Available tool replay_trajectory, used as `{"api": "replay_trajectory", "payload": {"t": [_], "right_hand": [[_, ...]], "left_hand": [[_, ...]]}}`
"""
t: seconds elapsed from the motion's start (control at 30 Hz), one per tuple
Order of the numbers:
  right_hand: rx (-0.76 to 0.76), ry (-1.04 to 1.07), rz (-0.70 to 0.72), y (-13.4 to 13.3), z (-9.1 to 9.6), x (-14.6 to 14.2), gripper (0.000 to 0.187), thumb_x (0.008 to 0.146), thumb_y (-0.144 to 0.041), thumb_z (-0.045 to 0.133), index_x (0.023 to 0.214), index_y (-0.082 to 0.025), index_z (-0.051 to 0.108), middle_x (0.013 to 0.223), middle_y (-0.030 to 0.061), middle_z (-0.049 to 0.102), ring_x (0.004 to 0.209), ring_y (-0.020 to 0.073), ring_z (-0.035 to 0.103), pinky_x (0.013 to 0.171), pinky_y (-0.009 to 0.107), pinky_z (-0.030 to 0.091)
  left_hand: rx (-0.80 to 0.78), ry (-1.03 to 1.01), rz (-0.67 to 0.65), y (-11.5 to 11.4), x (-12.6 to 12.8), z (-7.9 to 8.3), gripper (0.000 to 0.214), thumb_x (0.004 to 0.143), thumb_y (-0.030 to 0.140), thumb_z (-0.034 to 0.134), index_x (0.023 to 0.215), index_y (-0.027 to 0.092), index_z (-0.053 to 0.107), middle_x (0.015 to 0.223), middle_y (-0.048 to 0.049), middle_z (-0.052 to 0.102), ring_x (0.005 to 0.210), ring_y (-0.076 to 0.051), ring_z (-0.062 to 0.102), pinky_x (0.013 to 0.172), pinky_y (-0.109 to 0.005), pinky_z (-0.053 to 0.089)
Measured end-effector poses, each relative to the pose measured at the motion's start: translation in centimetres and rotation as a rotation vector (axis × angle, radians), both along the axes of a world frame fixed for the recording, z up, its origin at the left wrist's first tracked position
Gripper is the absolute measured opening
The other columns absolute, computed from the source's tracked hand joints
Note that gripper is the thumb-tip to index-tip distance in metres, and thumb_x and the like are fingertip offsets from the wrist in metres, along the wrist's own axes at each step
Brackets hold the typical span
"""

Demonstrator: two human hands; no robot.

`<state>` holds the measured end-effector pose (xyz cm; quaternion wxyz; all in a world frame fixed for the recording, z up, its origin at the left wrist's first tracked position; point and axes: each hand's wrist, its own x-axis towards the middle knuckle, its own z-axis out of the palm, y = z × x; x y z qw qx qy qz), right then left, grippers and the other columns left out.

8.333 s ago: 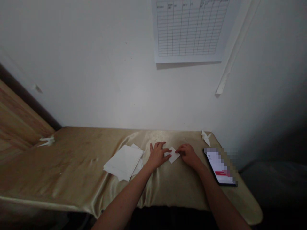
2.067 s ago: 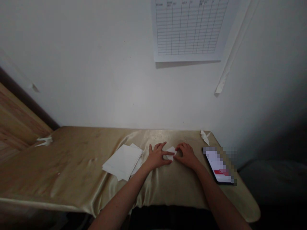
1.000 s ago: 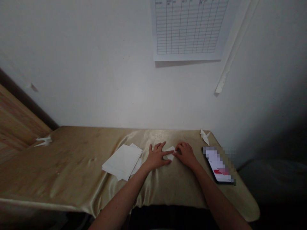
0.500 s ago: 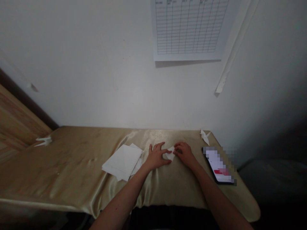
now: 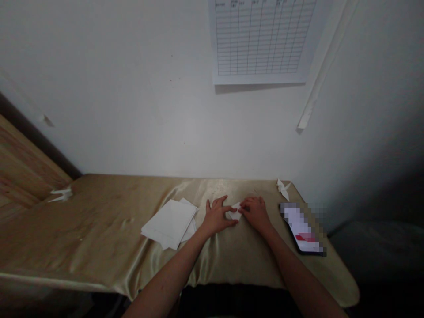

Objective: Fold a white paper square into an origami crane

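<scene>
A small piece of folded white paper (image 5: 236, 212) lies on the gold satin-covered table (image 5: 99, 221), mostly hidden between my hands. My left hand (image 5: 217, 216) pinches its left side with thumb and fingertips. The fingertips of my right hand (image 5: 255, 213) press on its right side. To the left of my left hand lies a stack of white paper sheets (image 5: 168, 223), not touching it. A small white origami crane (image 5: 283, 189) stands at the far edge of the table, beyond my right hand.
A second white paper crane (image 5: 60, 194) lies at the table's left end, by a wooden panel (image 5: 23, 172). A smartphone (image 5: 301, 229) with a blurred screen lies near the right edge. A grid chart (image 5: 258, 39) hangs on the white wall behind.
My hands have moved closer together over the white paper, which now shows as a smaller shape than it did earlier. The paper stack and cranes stay where they were.
</scene>
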<state>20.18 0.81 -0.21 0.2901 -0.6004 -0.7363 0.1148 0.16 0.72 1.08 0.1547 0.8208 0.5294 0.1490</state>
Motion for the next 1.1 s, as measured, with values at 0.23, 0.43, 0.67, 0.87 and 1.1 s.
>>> {"api": "replay_trajectory", "payload": {"t": [0.23, 0.43, 0.67, 0.87, 1.1], "right_hand": [[-0.021, -0.056, 0.003, 0.19, 0.09, -0.07, 0.011, 0.088, -0.027, 0.064, 0.084, -0.026, 0.074, 0.105, 0.0026, 0.073, 0.114, 0.0242, 0.058, 0.115, 0.058, 0.011], [-0.047, -0.029, 0.026, 0.11, 0.11, 0.22, 0.013, 0.091, -0.025, 0.06, 0.087, -0.025, 0.073, 0.107, 0.0019, 0.072, 0.115, 0.0227, 0.057, 0.116, 0.059, 0.009], [-0.045, -0.058, 0.022, -0.02, 0.09, 0.07, 0.013, 0.092, -0.025, 0.059, 0.091, -0.024, 0.072, 0.109, 0.0031, 0.071, 0.115, 0.0231, 0.057, 0.116, 0.061, 0.008], [-0.02, -0.08, -0.002, -0.16, 0.23, -0.3, 0.013, 0.091, -0.026, 0.059, 0.085, -0.025, 0.071, 0.105, 0.0017, 0.071, 0.115, 0.0233, 0.056, 0.116, 0.064, 0.005], [0.002, -0.107, 0.003, -0.3, 0.32, -0.27, 0.012, 0.091, -0.026, 0.06, 0.087, -0.025, 0.071, 0.106, 0.0023, 0.071, 0.117, 0.0238, 0.055, 0.116, 0.065, 0.005]], "left_hand": [[0.001, -0.007, 0.008, -0.14, 0.03, 0.15, 0.045, 0.073, 0.056, 0.078, 0.116, 0.043, 0.071, 0.157, -0.0046, 0.04, 0.146, -0.032, 0.032, 0.117, -0.07, 0.004], [-0.011, 0.012, -0.004, -0.11, -0.11, 0.35, 0.04, 0.08, 0.051, 0.074, 0.119, 0.045, 0.068, 0.156, -0.0036, 0.041, 0.145, -0.031, 0.034, 0.117, -0.07, 0.006], [-0.038, 0.026, -0.033, 0.15, -0.32, 0.3, 0.047, 0.076, 0.05, 0.078, 0.122, 0.045, 0.066, 0.159, -0.0031, 0.037, 0.146, -0.034, 0.032, 0.116, -0.072, 0.005], [-0.05, 0.025, -0.049, 0.17, -0.5, 0.51, 0.048, 0.076, 0.049, 0.078, 0.122, 0.045, 0.066, 0.159, -0.0034, 0.035, 0.146, -0.034, 0.032, 0.116, -0.072, 0.004], [-0.034, 0.008, -0.005, -0.01, -0.11, 0.36, 0.037, 0.081, 0.05, 0.073, 0.118, 0.045, 0.069, 0.157, -0.0054, 0.039, 0.147, -0.03, 0.032, 0.116, -0.071, 0.004]]}}
